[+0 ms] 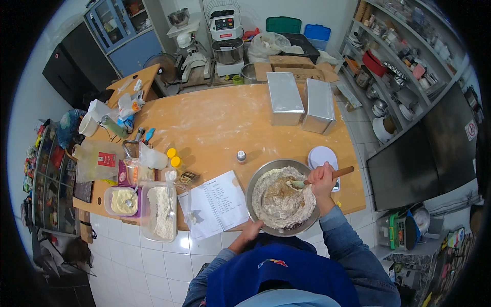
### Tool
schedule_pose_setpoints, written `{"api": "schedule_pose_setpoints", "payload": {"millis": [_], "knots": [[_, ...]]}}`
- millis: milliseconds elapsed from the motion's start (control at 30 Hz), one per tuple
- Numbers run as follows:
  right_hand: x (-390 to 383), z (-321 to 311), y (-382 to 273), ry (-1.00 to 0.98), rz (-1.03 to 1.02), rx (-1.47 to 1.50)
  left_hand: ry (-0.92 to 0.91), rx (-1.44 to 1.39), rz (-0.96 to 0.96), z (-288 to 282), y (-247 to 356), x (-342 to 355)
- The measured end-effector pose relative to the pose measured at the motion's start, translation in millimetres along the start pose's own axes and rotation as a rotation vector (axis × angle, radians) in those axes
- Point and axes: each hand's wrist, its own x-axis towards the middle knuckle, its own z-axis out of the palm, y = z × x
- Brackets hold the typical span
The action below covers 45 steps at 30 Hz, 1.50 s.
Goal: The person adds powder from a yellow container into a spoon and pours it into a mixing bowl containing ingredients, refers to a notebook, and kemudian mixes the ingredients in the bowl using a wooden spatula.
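Note:
A wide metal mixing bowl [250, 190] stands at the table's near edge, in front of my body. Inside it lies a floury mixture [279, 207] with a wetter brown patch in the upper middle. My right hand [321, 181] is wrapped round the wooden handle of a spatula [343, 172], held over the bowl's right side. The spatula's pale blade dips into the mixture. At the bowl's lower left, my left hand [250, 231] grips the rim; some of its fingers are hidden.
Left of the bowl lie an open notebook [219, 203], a tub of flour [160, 212] and a tub of creamy spread [124, 201]. A small bottle [241, 156] stands beyond; a scale [322, 156] sits behind the bowl. Two metal loaf tins [286, 100] occupy the far right.

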Motion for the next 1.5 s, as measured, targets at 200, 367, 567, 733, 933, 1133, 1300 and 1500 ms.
{"api": "schedule_pose_setpoints", "payload": {"millis": [200, 367, 567, 733, 933, 1133, 1300, 1500], "knots": [[-54, 29, 27, -0.055, 0.13, -0.111, -0.044, -0.001, -0.017, -2, 0, -2], [-30, 19, 28, 0.08, 0.089, -0.206, -0.037, -0.07, -0.141, -3, -4, 1], [-2, 9, -13, -0.087, -0.075, -0.122, 0.002, -0.054, -0.117, 4, 11, -5], [-26, 12, 4, 0.139, -0.041, -0.295, -0.015, -0.015, -0.116, 1, 14, -6], [-49, 30, 10, 0.259, 0.119, -0.04, -0.001, 0.079, -0.172, 1, 18, -6], [-52, 37, 38, 0.122, 0.169, -0.211, 0.007, -0.007, -0.106, -1, 5, -4], [-6, 20, 29, 0.221, 0.053, -0.206, -0.01, 0.078, 0.009, 4, 15, -3], [-6, 15, -4, 0.08, -0.055, -0.135, -0.018, 0.063, -0.088, -5, 1, -2]]}}
